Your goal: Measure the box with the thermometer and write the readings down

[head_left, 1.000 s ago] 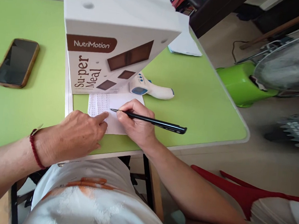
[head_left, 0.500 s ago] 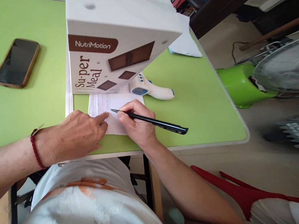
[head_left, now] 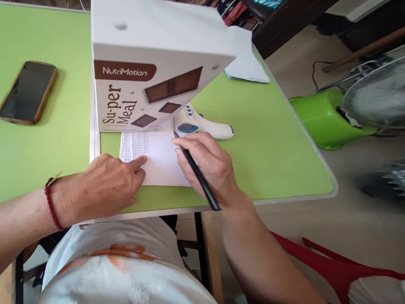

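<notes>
A sheet of paper (head_left: pixel 162 160) with rows of small handwriting on its left part lies near the table's front edge. My left hand (head_left: pixel 115 177) rests on it, index finger stretched out at the last written column and the other fingers loosely bent, holding nothing. In my right hand (head_left: pixel 210 164) is a black pen (head_left: pixel 198 173), gripped between thumb and fingers. Its tip points away from me near the paper's far right part; I cannot tell whether it touches. Just beyond sits a white infrared thermometer (head_left: pixel 211 127), beside a white NutriMotion box (head_left: pixel 124 79) that covers the paper's far edge.
On the left of the green table (head_left: pixel 286 169) lies a smartphone (head_left: pixel 27 91). Folded white paper (head_left: pixel 247 61) is at the far right. Past the table's right edge stand a green bucket (head_left: pixel 324 117) and a fan (head_left: pixel 395 88).
My right hand has moved right, away from the writing, and the pen has swung so its back end points toward me. My left hand keeps its place on the paper. The view has shifted slightly.
</notes>
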Demonstrator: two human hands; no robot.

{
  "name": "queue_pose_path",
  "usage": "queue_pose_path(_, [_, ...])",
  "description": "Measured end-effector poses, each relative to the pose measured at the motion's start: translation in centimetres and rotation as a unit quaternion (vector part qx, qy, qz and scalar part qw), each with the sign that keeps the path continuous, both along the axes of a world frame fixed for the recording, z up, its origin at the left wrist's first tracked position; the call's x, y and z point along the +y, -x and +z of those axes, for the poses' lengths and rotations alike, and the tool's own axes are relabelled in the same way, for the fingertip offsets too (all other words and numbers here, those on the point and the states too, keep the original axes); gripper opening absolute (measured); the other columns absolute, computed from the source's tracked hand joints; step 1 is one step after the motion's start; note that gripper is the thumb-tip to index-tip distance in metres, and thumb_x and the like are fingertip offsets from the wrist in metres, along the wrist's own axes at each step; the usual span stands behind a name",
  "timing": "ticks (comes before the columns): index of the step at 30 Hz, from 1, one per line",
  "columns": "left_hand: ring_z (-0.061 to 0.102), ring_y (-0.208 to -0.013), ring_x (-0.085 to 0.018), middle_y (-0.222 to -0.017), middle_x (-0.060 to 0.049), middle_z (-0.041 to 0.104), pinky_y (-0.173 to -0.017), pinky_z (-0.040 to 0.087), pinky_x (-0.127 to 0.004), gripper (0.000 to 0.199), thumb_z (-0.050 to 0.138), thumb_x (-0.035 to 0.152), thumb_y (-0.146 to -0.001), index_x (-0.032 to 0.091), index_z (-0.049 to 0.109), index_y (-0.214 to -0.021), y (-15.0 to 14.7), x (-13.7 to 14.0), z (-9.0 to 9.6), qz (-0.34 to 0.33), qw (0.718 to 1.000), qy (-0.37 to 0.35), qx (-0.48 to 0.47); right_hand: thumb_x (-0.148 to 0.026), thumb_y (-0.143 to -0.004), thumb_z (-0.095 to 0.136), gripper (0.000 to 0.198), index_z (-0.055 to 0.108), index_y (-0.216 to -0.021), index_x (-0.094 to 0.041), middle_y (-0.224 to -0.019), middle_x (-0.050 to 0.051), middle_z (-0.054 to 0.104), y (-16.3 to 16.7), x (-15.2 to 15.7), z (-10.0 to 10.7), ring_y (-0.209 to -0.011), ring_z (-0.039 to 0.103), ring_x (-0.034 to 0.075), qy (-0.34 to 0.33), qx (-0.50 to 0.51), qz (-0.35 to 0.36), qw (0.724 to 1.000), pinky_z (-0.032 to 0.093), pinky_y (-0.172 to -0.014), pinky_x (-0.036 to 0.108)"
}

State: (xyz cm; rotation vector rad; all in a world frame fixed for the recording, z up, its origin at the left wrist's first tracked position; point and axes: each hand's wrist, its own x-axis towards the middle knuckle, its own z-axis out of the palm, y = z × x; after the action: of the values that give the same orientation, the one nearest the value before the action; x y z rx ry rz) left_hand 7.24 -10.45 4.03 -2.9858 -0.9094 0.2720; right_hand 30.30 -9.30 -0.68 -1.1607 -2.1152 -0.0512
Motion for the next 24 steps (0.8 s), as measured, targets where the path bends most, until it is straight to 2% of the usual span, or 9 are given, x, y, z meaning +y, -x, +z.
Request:
queue_pose_path(6, [0.065, -0.063, -0.021, -0.117, -0.013, 0.065, -0.046, 0.037, -0.029, 0.030, 0.062, 0.042, -0.088, 0.015, 0.064, -0.102, -0.1, 0.4, 0.6, 0.015, 0.998, 0.053, -0.005, -0.008, -0.092, 0.039, 0.036, 0.066, -0.111, -0.020, -0.095, 0.011, 0.066, -1.7, 1.0, -1.4, -0.085, 0.062, 0.022, 0.045, -0.159, -0.020, 0.986, 0.052, -0.074, 0.036])
queue_pose_path(10, [0.065, -0.061, -0.022, -0.081, -0.007, 0.071, -0.047, 0.033, -0.027, 0.021, 0.062, 0.037, -0.089, 0.017, 0.065, -0.096, 0.1, 1.1, 1.8, 0.033, 0.996, 0.084, -0.014, -0.008, -0.089, 0.041, 0.037, 0.068, -0.110, -0.023, -0.091, 0.008, 0.065, -1.5, 1.0, -1.0, -0.081, 0.060, 0.021, 0.043, -0.142, -0.014, 0.989, 0.051, -0.069, 0.035])
queue_pose_path(13, [0.056, -0.049, -0.014, -0.059, 0.000, 0.062, -0.047, 0.032, -0.025, 0.018, 0.058, 0.034, -0.091, 0.019, 0.065, -0.085, 1.1, 1.6, 2.7, 0.040, 0.983, 0.030, -0.177, -0.008, -0.085, 0.045, 0.035, 0.068, -0.107, -0.022, -0.094, 0.010, 0.064, -1.9, 1.5, -0.2, -0.087, 0.061, 0.023, 0.021, -0.104, -0.067, 0.992, 0.052, -0.073, 0.037])
queue_pose_path(15, [0.047, -0.045, -0.009, -0.054, 0.004, 0.053, -0.047, 0.033, -0.025, 0.019, 0.056, 0.033, -0.093, 0.020, 0.062, -0.080, 1.8, 2.0, 3.0, 0.067, 0.928, -0.068, -0.361, -0.009, -0.082, 0.047, 0.036, 0.066, -0.111, -0.020, -0.100, 0.013, 0.064, -2.6, 2.2, 0.2, -0.093, 0.061, 0.027, 0.026, -0.108, -0.124, 0.986, 0.052, -0.076, 0.042])
queue_pose_path(17, [0.043, -0.049, -0.007, -0.058, 0.006, 0.048, -0.051, 0.036, -0.024, 0.014, 0.061, 0.036, -0.090, 0.022, 0.059, -0.087, 2.4, 2.6, 3.0, 0.132, 0.836, -0.165, -0.506, -0.010, -0.077, 0.051, 0.044, 0.061, -0.120, -0.018, -0.110, 0.017, 0.064, -3.4, 3.2, 0.3, -0.100, 0.059, 0.033, 0.057, -0.134, -0.154, 0.977, 0.051, -0.081, 0.047])
queue_pose_path(19, [0.048, -0.064, -0.008, -0.078, 0.005, 0.052, -0.053, 0.037, -0.022, 0.031, 0.069, 0.044, -0.084, 0.024, 0.056, -0.102, 2.8, 3.5, 2.8, 0.194, 0.759, -0.205, -0.587, -0.011, -0.073, 0.055, 0.056, 0.054, -0.128, -0.016, -0.121, 0.020, 0.061, -4.2, 4.2, 0.1, -0.110, 0.056, 0.038, 0.095, -0.160, -0.156, 0.970, 0.048, -0.088, 0.053])
queue_pose_path(20, [0.052, -0.076, -0.009, -0.093, 0.004, 0.054, -0.053, 0.038, -0.021, 0.045, 0.072, 0.050, -0.079, 0.025, 0.052, -0.111, 2.8, 4.0, 2.6, 0.214, 0.736, -0.196, -0.612, -0.012, -0.072, 0.056, 0.059, 0.051, -0.131, -0.015, -0.124, 0.020, 0.060, -4.5, 4.6, -0.2, -0.113, 0.055, 0.039, 0.111, -0.168, -0.152, 0.968, 0.046, -0.090, 0.056])
queue_pose_path(22, [0.052, -0.100, -0.015, -0.125, -0.001, 0.048, -0.055, 0.041, -0.019, 0.071, 0.077, 0.060, -0.071, 0.025, 0.044, -0.124, 2.9, 5.0, 2.1, 0.247, 0.724, -0.133, -0.629, -0.016, -0.073, 0.057, 0.059, 0.050, -0.132, -0.013, -0.120, 0.020, 0.063, -4.9, 5.4, -0.8, -0.109, 0.058, 0.039, 0.134, -0.179, -0.143, 0.964, 0.046, -0.089, 0.057])
queue_pose_path(24, [0.051, -0.109, -0.019, -0.143, -0.006, 0.037, -0.061, 0.047, -0.020, 0.089, 0.080, 0.062, -0.064, 0.026, 0.036, -0.133, 3.0, 5.8, 1.5, 0.288, 0.734, -0.024, -0.614, -0.021, -0.077, 0.057, 0.053, 0.052, -0.129, -0.012, -0.107, 0.019, 0.067, -5.3, 5.8, -1.3, -0.097, 0.062, 0.037, 0.151, -0.186, -0.134, 0.962, 0.049, -0.084, 0.055])
